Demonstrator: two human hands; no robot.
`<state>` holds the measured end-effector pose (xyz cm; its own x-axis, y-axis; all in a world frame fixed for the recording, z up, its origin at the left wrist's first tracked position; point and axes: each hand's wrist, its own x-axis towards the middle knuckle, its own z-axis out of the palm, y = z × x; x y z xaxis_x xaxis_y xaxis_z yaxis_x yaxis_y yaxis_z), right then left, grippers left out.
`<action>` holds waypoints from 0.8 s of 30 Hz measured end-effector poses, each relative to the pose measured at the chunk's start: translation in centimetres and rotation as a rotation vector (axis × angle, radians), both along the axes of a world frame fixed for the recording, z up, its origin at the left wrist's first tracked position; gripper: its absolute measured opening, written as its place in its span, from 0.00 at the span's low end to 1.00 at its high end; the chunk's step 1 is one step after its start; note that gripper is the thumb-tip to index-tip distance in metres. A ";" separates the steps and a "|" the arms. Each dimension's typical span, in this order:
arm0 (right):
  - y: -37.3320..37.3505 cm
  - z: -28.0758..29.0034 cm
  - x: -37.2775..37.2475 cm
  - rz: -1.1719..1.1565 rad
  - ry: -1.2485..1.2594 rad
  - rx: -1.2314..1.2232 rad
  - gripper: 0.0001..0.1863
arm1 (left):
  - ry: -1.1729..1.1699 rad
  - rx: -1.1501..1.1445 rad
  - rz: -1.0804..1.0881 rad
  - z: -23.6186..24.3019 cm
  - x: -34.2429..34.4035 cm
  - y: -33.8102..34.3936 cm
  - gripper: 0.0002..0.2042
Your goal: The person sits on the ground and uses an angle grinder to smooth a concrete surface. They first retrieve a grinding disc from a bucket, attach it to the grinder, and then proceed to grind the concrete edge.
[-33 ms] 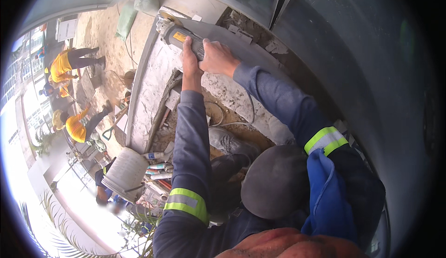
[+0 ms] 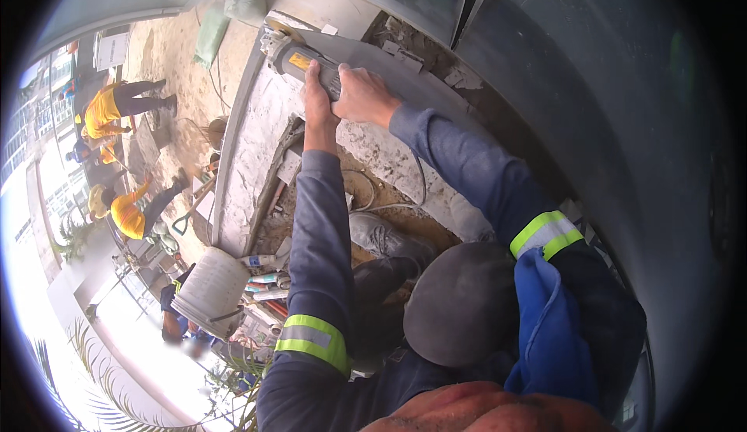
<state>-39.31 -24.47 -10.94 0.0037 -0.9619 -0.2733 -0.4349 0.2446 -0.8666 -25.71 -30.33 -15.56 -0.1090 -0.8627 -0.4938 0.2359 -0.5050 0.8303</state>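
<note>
Nearest, blue cloth (image 2: 538,331), hanging beside the right sleeve (image 2: 475,156): could snag if it swung onto the disc (image 2: 285,29). Right hand (image 2: 364,96), bare, closed round the rear of the grinder (image 2: 289,58); left hand (image 2: 317,101), bare, gripping it alongside: a slack hold could let it kick. Grinder, at the upper end of the pale ledge (image 2: 247,132); disc contact too small to confirm, but binding could jerk it. Cable (image 2: 425,189), looped near the shoe (image 2: 379,236): snag hazard. Beyond, white bucket (image 2: 210,284); farthest, two yellow-topped workers (image 2: 127,214).
</note>
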 end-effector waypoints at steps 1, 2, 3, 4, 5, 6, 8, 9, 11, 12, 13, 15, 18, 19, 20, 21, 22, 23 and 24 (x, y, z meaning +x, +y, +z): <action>-0.4 -0.1 -0.1 0.015 0.002 0.012 0.29 | 0.036 0.000 -0.001 0.2 -0.1 -0.3 0.19; -0.8 -0.1 -0.1 0.021 0.004 0.012 0.30 | 0.035 0.003 -0.007 0.4 -0.3 -0.5 0.19; -1.1 -0.2 -0.1 0.028 0.006 0.012 0.31 | 0.034 0.006 -0.013 0.5 -0.4 -0.7 0.19; -1.2 -0.3 -0.1 0.034 0.006 0.015 0.31 | 0.032 0.011 -0.018 0.7 -0.5 -0.8 0.19; -1.4 -0.4 0.0 0.027 0.011 0.006 0.31 | 0.023 0.008 -0.023 0.9 -0.5 -0.9 0.20; -1.6 -0.5 0.1 0.020 0.015 -0.002 0.31 | 0.015 0.005 -0.028 1.1 -0.6 -1.1 0.20; -1.7 -0.6 0.3 0.010 0.024 -0.016 0.31 | 0.018 -0.002 -0.030 1.2 -0.6 -1.2 0.21; -1.7 -0.6 0.4 0.005 0.029 -0.022 0.31 | 0.030 -0.006 -0.029 1.2 -0.6 -1.2 0.21; -1.5 -0.9 0.5 0.000 0.028 -0.032 0.32 | 0.034 -0.003 -0.026 1.3 -0.8 -0.9 0.21; -1.1 -1.0 0.4 -0.003 0.025 -0.037 0.32 | 0.028 0.002 -0.025 1.4 -0.9 -0.7 0.21; -0.7 -0.9 0.4 -0.003 0.021 -0.042 0.33 | 0.021 0.008 -0.022 1.4 -0.9 -0.2 0.21; 0.1 -0.8 0.2 -0.003 0.026 -0.040 0.35 | 0.022 0.001 -0.012 1.4 -1.0 0.6 0.22; 1.6 -0.9 0.0 -0.004 0.035 -0.054 0.36 | -0.001 0.008 -0.039 1.2 -0.9 1.8 0.21; 2.0 -1.1 -0.1 -0.004 0.041 -0.061 0.37 | -0.010 0.014 -0.055 1.1 -1.0 2.1 0.20; 2.2 -1.2 -0.2 -0.013 0.038 -0.061 0.34 | -0.004 0.023 -0.048 1.1 -1.1 2.4 0.20; 2.5 -1.4 -0.2 -0.022 0.036 -0.060 0.32 | 0.001 0.033 -0.041 1.0 -1.2 2.7 0.20; 2.6 -1.3 -0.2 -0.031 0.032 -0.067 0.30 | 0.006 0.036 -0.034 1.0 -1.2 2.8 0.20; 2.6 -1.3 -0.3 -0.029 0.027 -0.061 0.30 | 0.005 0.031 -0.039 1.0 -1.2 2.9 0.20; 2.6 -1.2 -0.4 -0.026 0.022 -0.054 0.30 | 0.005 0.027 -0.043 0.9 -1.3 2.9 0.20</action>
<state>-39.66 -21.86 -12.19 -0.0274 -0.9750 -0.2203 -0.4484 0.2090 -0.8691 -26.96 -27.40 -14.64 -0.1479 -0.8437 -0.5161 0.2174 -0.5368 0.8152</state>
